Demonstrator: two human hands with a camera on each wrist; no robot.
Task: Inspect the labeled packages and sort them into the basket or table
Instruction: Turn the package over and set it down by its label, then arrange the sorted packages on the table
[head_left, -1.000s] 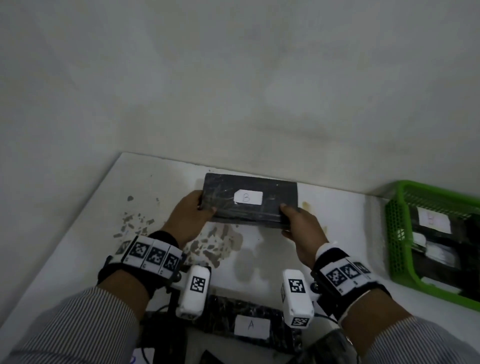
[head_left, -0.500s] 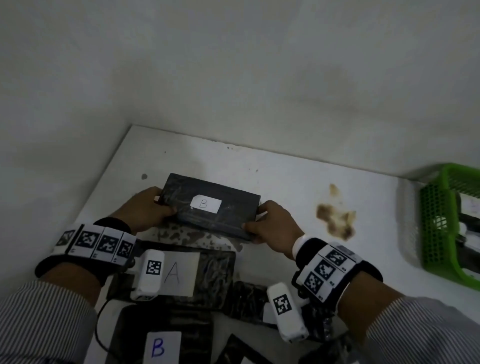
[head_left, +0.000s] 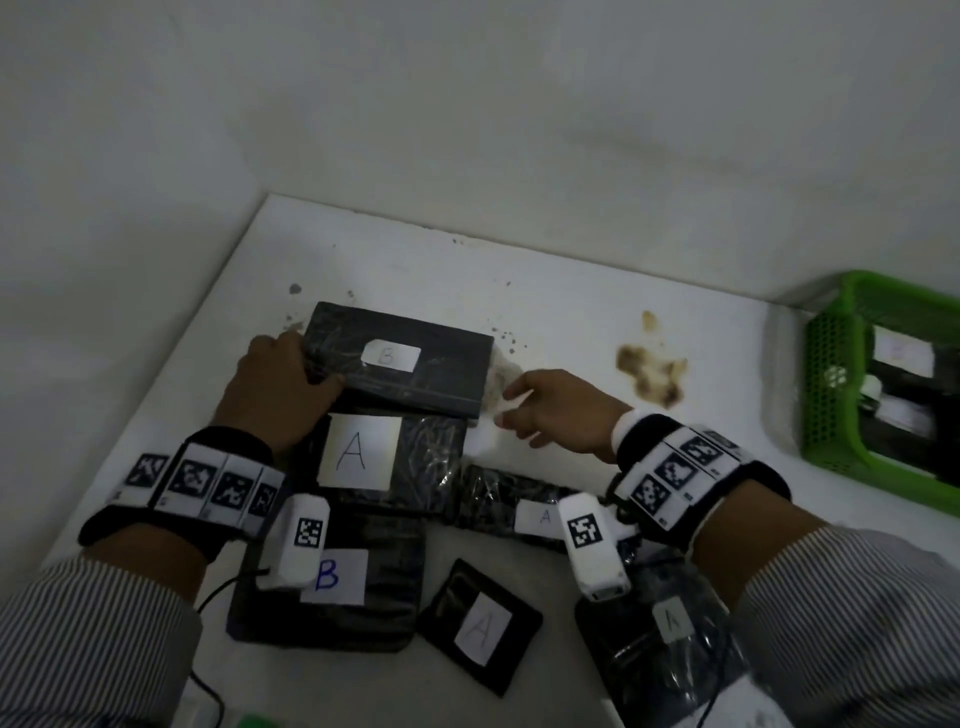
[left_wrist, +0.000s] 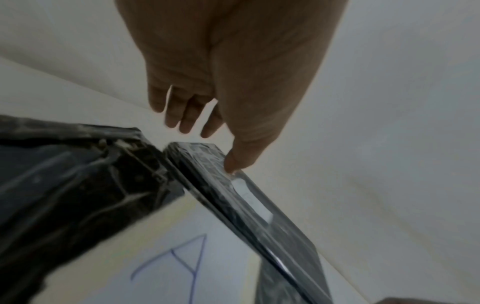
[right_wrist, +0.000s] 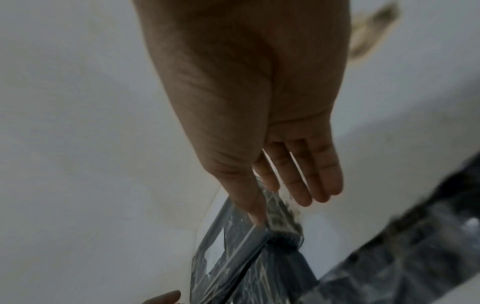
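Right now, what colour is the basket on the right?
Bright green basket with a mesh wall; clearest in the head view.

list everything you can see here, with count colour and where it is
flat dark wrapped package with a small white B label: 1, black, far left of table, its near edge over an A package
dark wrapped packages labelled A: 4, black with white labels, near half of table
large dark package with a blue B label: 1, black, near left
green plastic mesh basket: 1, green, right edge, holding labelled dark packages
white table: 1, white, brown stain near the basket
left hand: holds the small-B package's left end
right hand: open, beside its right end
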